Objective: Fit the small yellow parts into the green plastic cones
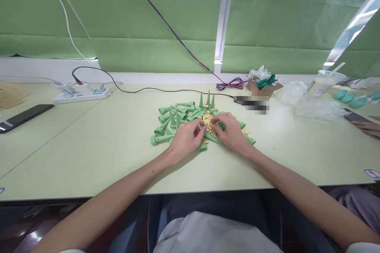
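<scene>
A pile of hollow green plastic spikes (pixel 162 138) lies on the table in front of me, a few of them standing point up. Small yellow plastic parts (pixel 207 117) are heaped among them. My left hand (pixel 187 136) is closed over the near side of the heap, thumb and forefinger pinched at a small yellow part. Facing it, my right hand (pixel 230 132) has its fingers curled to the same spot, also pinching at a small yellow part. The fingertips nearly meet, and the exact shape of what they hold is too small to make out.
A power strip (pixel 84 94) and a black phone (pixel 26 116) lie to the left. Behind the pile runs a thin black cable to a blurred dark object (pixel 251 103). A cardboard box (pixel 261 88), a plastic cup (pixel 322 85) and another person's hand (pixel 368 126) are at right.
</scene>
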Demonstrator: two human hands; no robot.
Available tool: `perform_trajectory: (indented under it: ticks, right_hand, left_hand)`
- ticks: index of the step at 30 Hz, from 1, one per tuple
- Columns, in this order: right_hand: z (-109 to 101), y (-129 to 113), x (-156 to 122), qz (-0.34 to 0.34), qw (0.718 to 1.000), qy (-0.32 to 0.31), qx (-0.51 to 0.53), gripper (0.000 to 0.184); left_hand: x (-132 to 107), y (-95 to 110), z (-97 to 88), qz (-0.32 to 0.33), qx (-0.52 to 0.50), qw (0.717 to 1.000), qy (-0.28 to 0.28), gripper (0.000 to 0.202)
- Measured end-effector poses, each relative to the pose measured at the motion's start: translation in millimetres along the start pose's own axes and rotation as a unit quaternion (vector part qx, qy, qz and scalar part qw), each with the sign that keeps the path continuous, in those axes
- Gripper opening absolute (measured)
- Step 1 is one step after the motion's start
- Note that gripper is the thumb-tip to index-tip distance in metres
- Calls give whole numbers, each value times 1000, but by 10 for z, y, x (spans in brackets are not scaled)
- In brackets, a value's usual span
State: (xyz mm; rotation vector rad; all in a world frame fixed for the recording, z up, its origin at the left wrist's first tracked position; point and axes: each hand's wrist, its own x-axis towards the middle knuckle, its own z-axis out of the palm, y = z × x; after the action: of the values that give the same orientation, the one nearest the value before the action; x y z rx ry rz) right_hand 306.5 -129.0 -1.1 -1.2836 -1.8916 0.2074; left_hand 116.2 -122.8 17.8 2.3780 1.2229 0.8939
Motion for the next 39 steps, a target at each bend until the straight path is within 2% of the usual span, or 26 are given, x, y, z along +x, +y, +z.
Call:
perform_trajectory:
  ticks: [5, 7, 13, 25, 34, 39]
  right_hand:
    - [-31, -67, -12, 9, 991, 96, 94, 4]
    - [-27, -93, -24, 19, 986, 110, 127, 7]
    - [3, -146, -55, 8, 976, 83, 199, 10]
    - [20, -146, -72, -5, 975, 54, 214, 10]
    - [36, -123, -70, -2, 973, 70, 218, 11]
    - [56, -98, -54, 23, 962, 81, 259, 14]
  left_hand:
    - [0, -20, 16, 24, -12, 1000, 7, 16]
    - [-1, -32, 30, 39, -18, 999, -4, 19]
    - [2, -33, 39, 70, -12, 997, -23, 21]
    - [-12, -20, 32, 88, -25, 996, -26, 19]
    - [-18, -25, 60, 110, -37, 993, -10, 18]
    - [-14, -14, 46, 110, -41, 993, -17, 27]
